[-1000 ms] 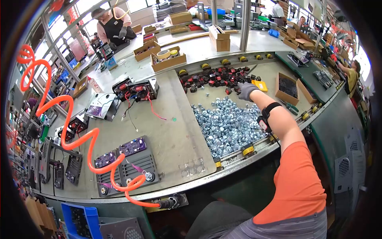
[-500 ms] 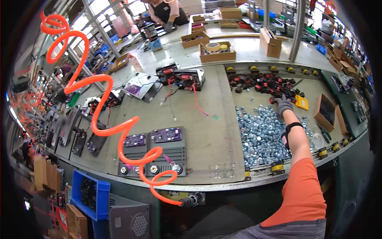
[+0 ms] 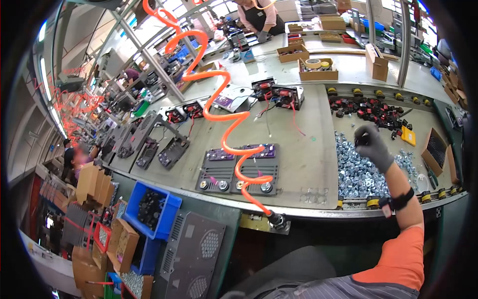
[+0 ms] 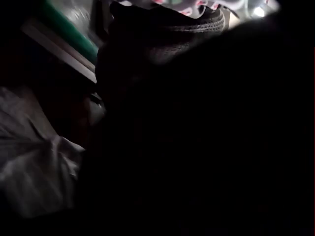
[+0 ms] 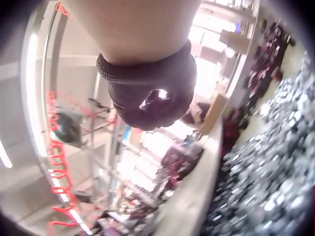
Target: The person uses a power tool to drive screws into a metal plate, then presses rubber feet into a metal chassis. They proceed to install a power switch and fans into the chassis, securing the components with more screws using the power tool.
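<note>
My right hand [image 3: 376, 149], in a grey glove, is raised above the pile of silvery metal parts [image 3: 356, 174]. Its fingers curl round a small dark part [image 3: 365, 136]. Beyond it lies a heap of black and red parts [image 3: 371, 110]. In the right wrist view the gloved hand [image 5: 150, 98] is curled, the fingertips mostly hidden. The head view does not include my left hand; in the left wrist view a dark knitted glove [image 4: 133, 59] shows in deep shadow, its fingers indistinguishable.
An orange coiled hose [image 3: 226, 119] hangs across the bench over grey panels with purple boards [image 3: 261, 151]. Wired units [image 3: 286, 94] stand behind. To the right are a yellow object [image 3: 408, 135], a cardboard box [image 3: 434, 149] and pliers [image 3: 432, 179]. A blue bin [image 3: 169, 219] sits lower left.
My right hand has lifted off the black and red heap and come back toward me with a small dark part. The head view has swung to the left.
</note>
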Available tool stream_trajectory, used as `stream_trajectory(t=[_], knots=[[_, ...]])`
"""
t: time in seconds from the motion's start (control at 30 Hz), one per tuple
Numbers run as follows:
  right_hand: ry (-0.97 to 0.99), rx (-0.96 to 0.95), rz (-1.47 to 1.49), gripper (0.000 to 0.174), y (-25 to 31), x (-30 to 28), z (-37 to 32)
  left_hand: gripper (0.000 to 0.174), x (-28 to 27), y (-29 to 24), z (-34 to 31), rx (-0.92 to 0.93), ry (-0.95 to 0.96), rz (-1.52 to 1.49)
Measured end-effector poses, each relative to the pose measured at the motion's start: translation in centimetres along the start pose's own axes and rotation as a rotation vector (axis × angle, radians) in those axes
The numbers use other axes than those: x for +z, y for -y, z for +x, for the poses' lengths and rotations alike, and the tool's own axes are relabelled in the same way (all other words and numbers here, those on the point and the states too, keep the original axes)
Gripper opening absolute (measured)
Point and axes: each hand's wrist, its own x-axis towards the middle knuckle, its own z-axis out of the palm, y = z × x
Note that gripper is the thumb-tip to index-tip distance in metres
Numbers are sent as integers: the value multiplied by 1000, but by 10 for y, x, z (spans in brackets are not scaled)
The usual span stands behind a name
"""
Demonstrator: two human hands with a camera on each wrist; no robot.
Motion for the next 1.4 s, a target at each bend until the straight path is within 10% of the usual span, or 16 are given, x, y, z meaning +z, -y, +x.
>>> stream_trajectory(t=[0.17, 0.33, 0.47, 0.67, 0.8, 1.0, 1.4], knots=[[709, -491, -34, 28, 119, 121, -90, 59, 58, -58, 40, -28, 403, -130], [997, -351, -55, 37, 119, 217, -155, 62, 53, -49, 71, -34, 843, -620], [834, -300, 159, 32, 122, 250, -165, 52, 44, -56, 50, -33, 492, -696], [549, -430, 148, 31, 140, 254, -124, 29, 9, -83, -15, -87, 445, 276], [602, -435, 68, 48, 153, 243, -96, 20, -14, -153, -86, 440, 549, 683], [580, -692, 10, 33, 163, 268, -65, 11, -17, -228, -110, 594, -421, 1030], [511, -971, -406, 14, 171, 316, -47, 31, -8, -266, 1, 698, -304, 1682]])
